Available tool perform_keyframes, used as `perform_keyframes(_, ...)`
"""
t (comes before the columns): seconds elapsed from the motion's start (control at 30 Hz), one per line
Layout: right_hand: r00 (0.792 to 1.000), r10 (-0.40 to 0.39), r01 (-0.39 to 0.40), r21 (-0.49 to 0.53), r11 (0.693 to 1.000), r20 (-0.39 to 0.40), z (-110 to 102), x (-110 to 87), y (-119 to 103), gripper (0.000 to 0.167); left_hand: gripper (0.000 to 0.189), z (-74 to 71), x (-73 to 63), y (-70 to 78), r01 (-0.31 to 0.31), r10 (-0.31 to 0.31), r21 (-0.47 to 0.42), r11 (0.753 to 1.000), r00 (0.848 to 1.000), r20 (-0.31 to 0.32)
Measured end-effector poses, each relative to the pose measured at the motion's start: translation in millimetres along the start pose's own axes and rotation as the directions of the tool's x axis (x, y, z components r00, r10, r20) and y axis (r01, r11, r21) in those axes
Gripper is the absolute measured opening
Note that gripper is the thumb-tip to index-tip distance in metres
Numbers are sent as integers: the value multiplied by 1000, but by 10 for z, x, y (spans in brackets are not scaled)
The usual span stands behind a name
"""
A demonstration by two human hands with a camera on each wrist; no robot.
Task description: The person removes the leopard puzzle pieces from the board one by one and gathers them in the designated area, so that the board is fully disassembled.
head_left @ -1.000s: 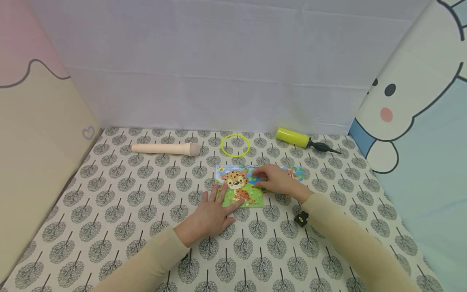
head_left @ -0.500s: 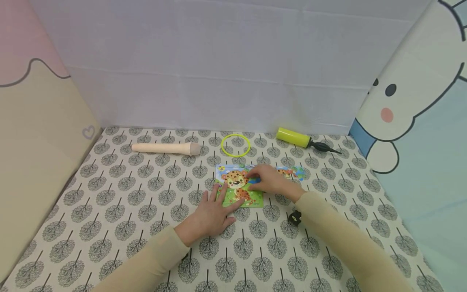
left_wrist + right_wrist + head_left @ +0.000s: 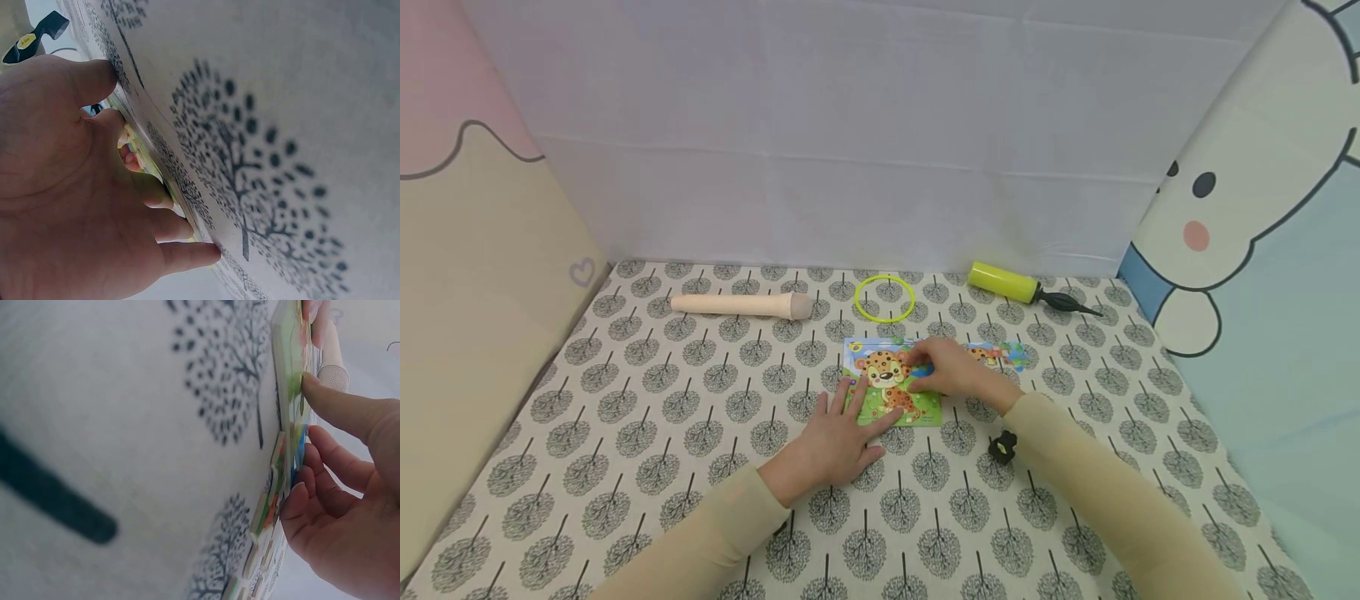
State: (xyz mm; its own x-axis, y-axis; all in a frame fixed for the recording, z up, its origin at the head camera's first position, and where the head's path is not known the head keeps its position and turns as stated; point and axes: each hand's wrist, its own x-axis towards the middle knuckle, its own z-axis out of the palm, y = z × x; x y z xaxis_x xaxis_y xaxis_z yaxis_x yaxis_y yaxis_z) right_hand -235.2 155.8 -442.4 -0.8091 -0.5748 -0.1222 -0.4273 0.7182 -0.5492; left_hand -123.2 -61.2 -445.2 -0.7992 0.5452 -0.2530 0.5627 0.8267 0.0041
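A jigsaw puzzle board [image 3: 886, 367] with a spotted leopard cub on green grass lies in the middle of the table. My left hand [image 3: 835, 442] rests on its lower left part with fingers spread; the left wrist view shows that palm [image 3: 81, 187] from the side. Over the board's right side, my right hand [image 3: 958, 371] holds a piece between thumb and curled fingers, mostly hidden by the hand. In the right wrist view, the thumb and fingertips of the right hand [image 3: 350, 487] touch the board's surface. Loose puzzle pieces [image 3: 1015, 354] lie just right of the board.
Behind the board lie a beige microphone [image 3: 741, 306], a thin yellow ring [image 3: 884, 322] and a yellow hand pump [image 3: 1002, 282] with a black nozzle. A tree-patterned cloth [image 3: 647, 417] covers the table. Printed fabric walls stand at the back and both sides.
My right hand has moved a little left, from the board's right edge onto its right side, uncovering more of the loose pieces. The left hand has stayed in place.
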Motion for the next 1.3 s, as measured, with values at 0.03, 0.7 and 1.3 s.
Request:
perform_keyframes(0.03, 1000, 0, 0, 4, 1000, -2, 0, -2, -3, 38, 56, 1, -1, 0, -1, 1, 1, 1000, 1000, -2)
perform_keyframes(0.7, 998, -42, 49, 181, 982, -43, -18, -40, 55, 20, 57, 10, -18, 6, -12, 11, -6, 1000, 1000, -28)
perform_keyframes(1.3, 992, -121, 124, 296, 947, -28, -61, -79, 40, 10, 57, 10, -6, -2, -14, 14, 1, 1000, 1000, -22)
